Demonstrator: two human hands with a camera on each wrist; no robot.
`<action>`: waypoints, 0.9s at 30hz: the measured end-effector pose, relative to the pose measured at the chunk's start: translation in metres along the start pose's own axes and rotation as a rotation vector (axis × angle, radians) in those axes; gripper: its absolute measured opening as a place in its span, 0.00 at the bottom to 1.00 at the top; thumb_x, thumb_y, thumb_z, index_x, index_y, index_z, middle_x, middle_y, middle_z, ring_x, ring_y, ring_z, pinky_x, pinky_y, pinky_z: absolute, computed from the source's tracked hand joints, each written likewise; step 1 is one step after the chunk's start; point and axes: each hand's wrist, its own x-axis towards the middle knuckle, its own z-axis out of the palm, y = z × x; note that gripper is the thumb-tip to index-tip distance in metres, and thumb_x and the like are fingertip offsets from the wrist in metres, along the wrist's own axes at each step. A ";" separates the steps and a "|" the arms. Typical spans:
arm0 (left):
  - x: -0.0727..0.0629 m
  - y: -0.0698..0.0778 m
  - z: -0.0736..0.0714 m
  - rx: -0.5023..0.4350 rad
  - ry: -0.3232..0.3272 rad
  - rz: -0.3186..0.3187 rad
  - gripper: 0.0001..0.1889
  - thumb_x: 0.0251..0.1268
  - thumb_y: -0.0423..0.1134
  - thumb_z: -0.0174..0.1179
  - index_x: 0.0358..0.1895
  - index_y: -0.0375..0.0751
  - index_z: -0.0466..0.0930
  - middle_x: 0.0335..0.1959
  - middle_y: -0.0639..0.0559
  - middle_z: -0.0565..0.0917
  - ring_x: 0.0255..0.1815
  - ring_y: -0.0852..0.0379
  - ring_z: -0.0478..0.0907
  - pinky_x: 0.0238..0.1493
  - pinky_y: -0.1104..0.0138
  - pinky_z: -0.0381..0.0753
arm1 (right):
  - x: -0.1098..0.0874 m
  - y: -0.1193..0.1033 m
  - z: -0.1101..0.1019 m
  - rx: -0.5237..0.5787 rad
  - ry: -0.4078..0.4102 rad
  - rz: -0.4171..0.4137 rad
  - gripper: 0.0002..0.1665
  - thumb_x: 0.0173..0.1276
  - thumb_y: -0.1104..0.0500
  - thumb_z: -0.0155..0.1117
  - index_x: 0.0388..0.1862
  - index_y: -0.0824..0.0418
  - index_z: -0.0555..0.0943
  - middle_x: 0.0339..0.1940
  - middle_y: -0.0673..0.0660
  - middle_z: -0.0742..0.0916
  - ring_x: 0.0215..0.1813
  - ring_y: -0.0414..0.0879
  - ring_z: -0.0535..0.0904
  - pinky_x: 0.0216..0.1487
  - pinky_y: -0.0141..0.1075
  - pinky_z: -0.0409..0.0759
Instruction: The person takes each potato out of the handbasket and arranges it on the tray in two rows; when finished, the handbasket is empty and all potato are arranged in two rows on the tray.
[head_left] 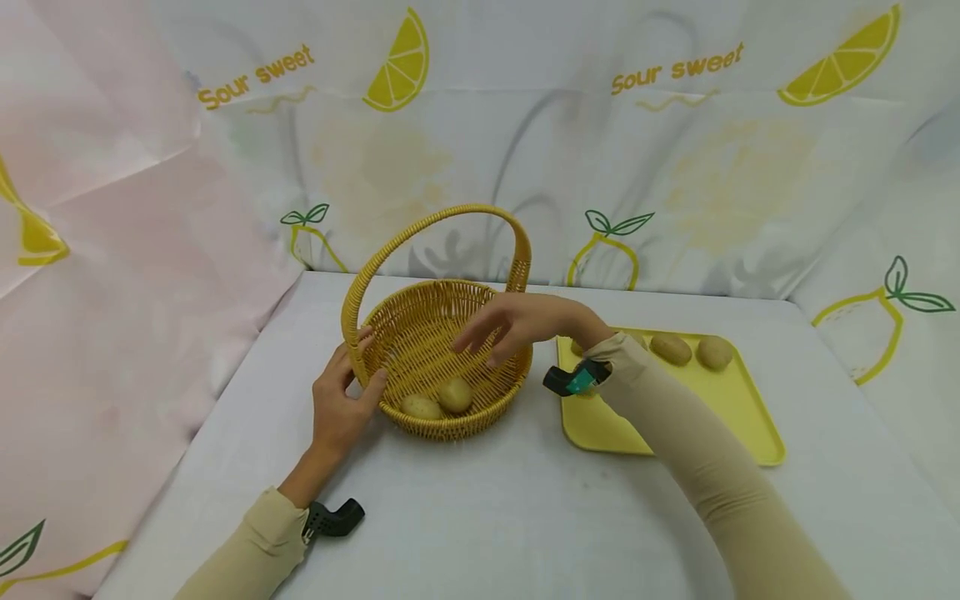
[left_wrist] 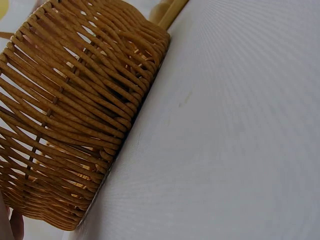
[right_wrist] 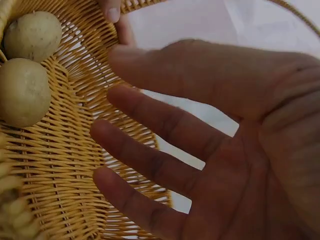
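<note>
A yellow wicker basket (head_left: 435, 429) with a tall arched handle stands on the table. Two potatoes lie inside it near the front, one potato (head_left: 455, 395) touching the other potato (head_left: 421, 407). My left hand (head_left: 345, 400) grips the basket's left rim at the foot of the handle, thumb on the inner side. Over the right part of the basket hovers my right hand (head_left: 528, 321), its fingers spread and nothing in them. The right wrist view shows the open palm (right_wrist: 225, 175) above the weave, apart from both potatoes (right_wrist: 24, 92).
To the right lies a yellow tray (head_left: 705, 417). Along its far edge are several potatoes, among them an oval potato (head_left: 671, 348) and a rounder potato (head_left: 715, 353); my right forearm partly covers others. A lemon-printed cloth (head_left: 480, 150) hangs behind the white table (head_left: 465, 517).
</note>
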 end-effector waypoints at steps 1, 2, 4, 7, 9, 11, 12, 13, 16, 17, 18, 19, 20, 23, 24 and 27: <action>0.000 0.000 0.000 0.002 0.000 0.000 0.25 0.57 0.16 0.64 0.62 0.19 0.78 0.65 0.28 0.77 0.67 0.29 0.73 0.63 0.65 0.77 | 0.006 0.003 0.000 0.021 -0.023 0.003 0.27 0.68 0.73 0.69 0.66 0.72 0.79 0.65 0.67 0.83 0.65 0.67 0.78 0.64 0.63 0.74; 0.000 0.000 0.000 0.002 0.000 0.000 0.25 0.58 0.17 0.64 0.62 0.20 0.78 0.65 0.28 0.77 0.67 0.29 0.73 0.63 0.65 0.77 | 0.013 0.006 -0.001 0.033 -0.042 0.006 0.27 0.67 0.74 0.70 0.65 0.73 0.80 0.65 0.66 0.83 0.65 0.68 0.77 0.65 0.64 0.73; -0.001 -0.001 0.000 0.002 -0.001 -0.001 0.25 0.58 0.17 0.64 0.62 0.20 0.78 0.65 0.27 0.76 0.67 0.29 0.73 0.63 0.65 0.77 | 0.024 0.013 -0.001 0.051 -0.075 0.021 0.26 0.66 0.76 0.70 0.64 0.73 0.80 0.64 0.65 0.84 0.65 0.68 0.78 0.66 0.63 0.73; -0.003 -0.007 0.000 0.002 -0.004 -0.005 0.25 0.59 0.16 0.64 0.63 0.19 0.77 0.66 0.27 0.76 0.68 0.30 0.72 0.64 0.66 0.76 | 0.039 0.021 0.001 0.082 -0.121 0.049 0.25 0.66 0.77 0.69 0.63 0.74 0.81 0.63 0.66 0.84 0.64 0.67 0.79 0.66 0.59 0.74; -0.006 -0.014 0.000 0.007 -0.007 -0.011 0.26 0.59 0.16 0.64 0.63 0.19 0.77 0.67 0.29 0.76 0.69 0.32 0.71 0.64 0.68 0.75 | 0.048 0.026 0.003 0.102 -0.153 0.068 0.25 0.66 0.78 0.69 0.62 0.75 0.81 0.62 0.67 0.85 0.64 0.65 0.79 0.66 0.56 0.75; -0.008 -0.023 0.000 0.013 -0.009 -0.015 0.26 0.58 0.16 0.64 0.63 0.19 0.77 0.68 0.30 0.75 0.70 0.33 0.71 0.64 0.70 0.74 | 0.055 0.031 0.006 0.119 -0.176 0.089 0.25 0.65 0.77 0.70 0.62 0.74 0.82 0.61 0.65 0.85 0.64 0.63 0.80 0.66 0.52 0.76; -0.009 -0.027 0.000 0.016 -0.009 -0.016 0.27 0.58 0.16 0.64 0.64 0.19 0.77 0.68 0.31 0.75 0.70 0.34 0.71 0.64 0.70 0.74 | 0.058 0.033 0.007 0.123 -0.190 0.095 0.25 0.65 0.76 0.71 0.62 0.74 0.82 0.61 0.65 0.85 0.64 0.62 0.80 0.66 0.51 0.76; -0.010 -0.030 0.000 0.016 -0.011 -0.017 0.27 0.58 0.16 0.65 0.64 0.20 0.77 0.68 0.32 0.75 0.70 0.35 0.71 0.64 0.71 0.74 | 0.061 0.036 0.008 0.133 -0.200 0.103 0.25 0.65 0.76 0.72 0.61 0.74 0.82 0.61 0.64 0.86 0.63 0.60 0.80 0.66 0.49 0.77; -0.010 -0.035 0.000 0.012 -0.013 -0.015 0.28 0.58 0.17 0.66 0.65 0.22 0.77 0.69 0.34 0.76 0.70 0.36 0.72 0.64 0.70 0.74 | 0.067 0.041 0.011 0.147 -0.232 0.116 0.25 0.64 0.74 0.73 0.60 0.74 0.83 0.59 0.62 0.87 0.62 0.57 0.82 0.65 0.48 0.78; -0.010 -0.035 0.000 0.011 -0.013 -0.014 0.28 0.58 0.17 0.66 0.65 0.22 0.77 0.69 0.34 0.76 0.70 0.37 0.72 0.64 0.70 0.74 | 0.068 0.042 0.011 0.153 -0.246 0.115 0.25 0.64 0.74 0.73 0.60 0.74 0.82 0.59 0.62 0.87 0.61 0.56 0.82 0.64 0.47 0.78; -0.010 -0.036 0.000 0.010 -0.013 -0.013 0.28 0.58 0.18 0.66 0.65 0.22 0.77 0.69 0.35 0.76 0.71 0.37 0.72 0.64 0.70 0.74 | 0.069 0.043 0.012 0.158 -0.259 0.112 0.25 0.64 0.74 0.73 0.61 0.74 0.82 0.59 0.63 0.87 0.60 0.55 0.82 0.63 0.47 0.79; -0.010 -0.036 0.000 0.009 -0.012 -0.011 0.28 0.58 0.18 0.66 0.65 0.23 0.77 0.69 0.35 0.76 0.70 0.37 0.72 0.63 0.70 0.74 | 0.069 0.043 0.012 0.167 -0.271 0.108 0.25 0.64 0.74 0.73 0.61 0.75 0.82 0.59 0.63 0.87 0.58 0.54 0.83 0.62 0.47 0.79; -0.009 -0.036 0.000 0.009 -0.012 -0.011 0.28 0.58 0.18 0.66 0.65 0.23 0.77 0.69 0.35 0.76 0.70 0.37 0.72 0.63 0.70 0.74 | 0.070 0.044 0.013 0.179 -0.283 0.110 0.25 0.64 0.75 0.73 0.61 0.75 0.81 0.59 0.64 0.87 0.58 0.53 0.83 0.62 0.47 0.79; -0.009 -0.036 0.000 0.010 -0.009 -0.009 0.28 0.58 0.18 0.66 0.65 0.22 0.77 0.69 0.35 0.76 0.70 0.37 0.72 0.63 0.70 0.75 | 0.069 0.047 0.013 0.220 -0.318 0.111 0.27 0.64 0.77 0.71 0.62 0.78 0.79 0.60 0.65 0.86 0.59 0.52 0.82 0.64 0.47 0.78; -0.009 -0.036 0.000 0.010 -0.009 -0.009 0.28 0.58 0.18 0.66 0.65 0.22 0.77 0.69 0.35 0.76 0.70 0.37 0.72 0.63 0.70 0.75 | 0.069 0.050 0.013 0.234 -0.325 0.118 0.27 0.64 0.77 0.71 0.63 0.78 0.78 0.60 0.65 0.86 0.60 0.51 0.82 0.66 0.47 0.77; -0.008 -0.036 0.001 0.009 -0.009 -0.012 0.27 0.58 0.18 0.66 0.64 0.21 0.77 0.69 0.34 0.76 0.70 0.37 0.72 0.63 0.71 0.75 | 0.068 0.057 0.014 0.262 -0.341 0.129 0.28 0.64 0.78 0.69 0.64 0.78 0.78 0.62 0.63 0.85 0.64 0.51 0.80 0.70 0.47 0.73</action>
